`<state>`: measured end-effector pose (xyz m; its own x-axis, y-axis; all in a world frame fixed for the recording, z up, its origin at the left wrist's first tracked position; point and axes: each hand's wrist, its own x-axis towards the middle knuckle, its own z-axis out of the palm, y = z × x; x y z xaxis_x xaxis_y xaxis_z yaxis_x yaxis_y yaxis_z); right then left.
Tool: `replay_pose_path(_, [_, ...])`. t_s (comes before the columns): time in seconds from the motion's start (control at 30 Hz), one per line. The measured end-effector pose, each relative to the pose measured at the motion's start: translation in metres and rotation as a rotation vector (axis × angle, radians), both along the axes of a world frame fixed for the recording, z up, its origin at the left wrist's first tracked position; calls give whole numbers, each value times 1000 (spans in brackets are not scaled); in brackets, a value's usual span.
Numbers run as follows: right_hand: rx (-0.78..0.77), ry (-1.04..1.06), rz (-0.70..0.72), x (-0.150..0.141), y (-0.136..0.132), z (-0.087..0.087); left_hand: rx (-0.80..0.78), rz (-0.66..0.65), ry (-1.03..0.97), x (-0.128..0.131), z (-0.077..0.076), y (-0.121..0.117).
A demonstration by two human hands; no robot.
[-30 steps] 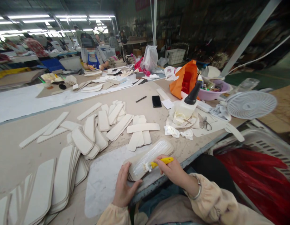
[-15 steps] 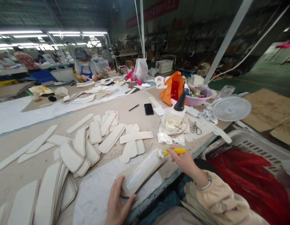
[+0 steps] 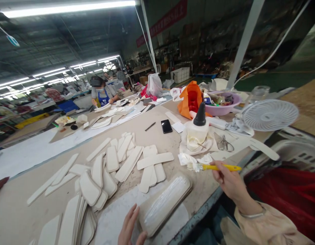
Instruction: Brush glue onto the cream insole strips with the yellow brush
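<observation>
Right hand grips yellow brush by its handle, bristles by crumpled paper. Left hand loose, fingers spread at near end of white-streaked board; contact unclear. Board lies on desk between both hands.

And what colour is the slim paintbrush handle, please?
The slim paintbrush handle is yellow, showing best in the head view.
</observation>
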<state>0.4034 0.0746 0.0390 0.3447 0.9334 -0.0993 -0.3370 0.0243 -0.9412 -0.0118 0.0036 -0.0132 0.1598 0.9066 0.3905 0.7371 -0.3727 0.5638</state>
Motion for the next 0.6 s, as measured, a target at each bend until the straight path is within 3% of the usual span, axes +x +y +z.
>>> replay_pose_path(0.1, [-11, 186, -14, 6, 3, -10, -13, -15, 157, -12, 26, 39])
replay_pose_path(0.23, [-26, 341, 1, 8, 4, -18, -41, -31, 511, -6, 52, 118])
replay_pose_path(0.4, [1, 408, -1, 10, 4, -20, -114, -107, 655, 26, 49, 197])
replay_pose_path(0.5, [21, 423, 4, 11, 4, -21, -150, -165, 695, 41, 41, 219])
replay_pose_path(0.6, [35, 418, 16, 10, 6, -21, -153, -174, 697, 47, 42, 227])
